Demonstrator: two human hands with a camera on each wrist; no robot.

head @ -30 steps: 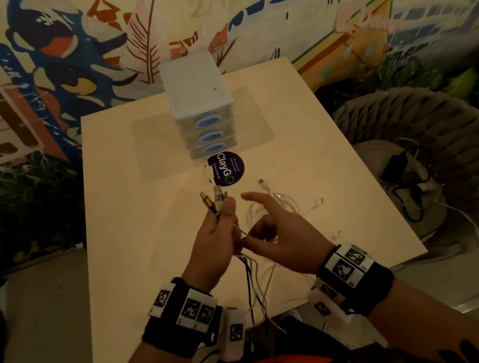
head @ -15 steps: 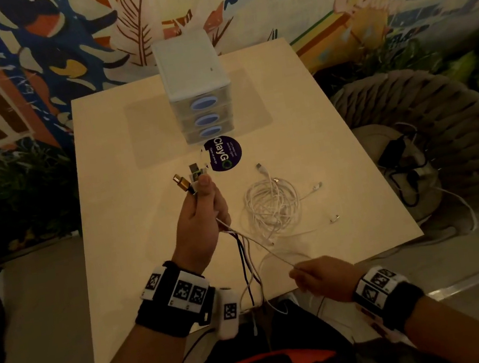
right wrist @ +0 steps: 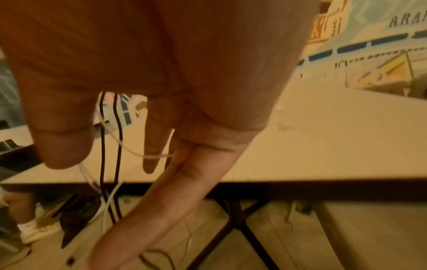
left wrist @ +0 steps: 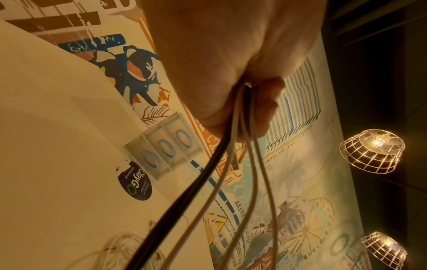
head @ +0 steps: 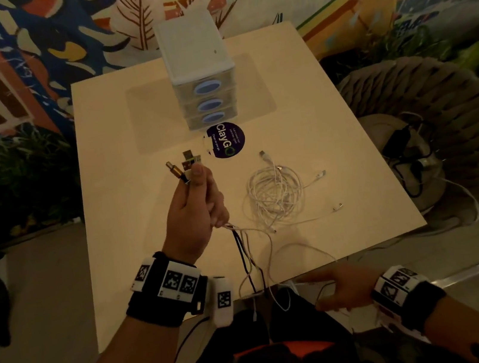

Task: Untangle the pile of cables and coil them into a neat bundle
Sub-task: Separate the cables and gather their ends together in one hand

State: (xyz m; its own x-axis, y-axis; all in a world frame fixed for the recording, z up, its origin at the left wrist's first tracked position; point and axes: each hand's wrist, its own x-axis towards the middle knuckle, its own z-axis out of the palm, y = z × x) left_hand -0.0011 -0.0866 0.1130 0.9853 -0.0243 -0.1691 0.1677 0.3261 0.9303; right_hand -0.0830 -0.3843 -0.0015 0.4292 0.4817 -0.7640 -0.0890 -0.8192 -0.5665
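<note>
My left hand is raised over the table and grips a bunch of cables just below their plugs, which stick out above the fist. From the fist dark and white cables hang down over the table's front edge. A loosely coiled white cable lies on the table to the right. My right hand hovers just below the front edge with fingers stretched out, next to the hanging cables. It holds nothing that I can see.
A small white three-drawer unit stands at the table's far middle with a round dark sticker in front. A woven chair with a bag and dark cords sits at right. Table legs are below.
My right hand slid from beside the left hand down along the cables to the table's front edge, then opened its fingers. The left hand kept its grip and rose slightly.
</note>
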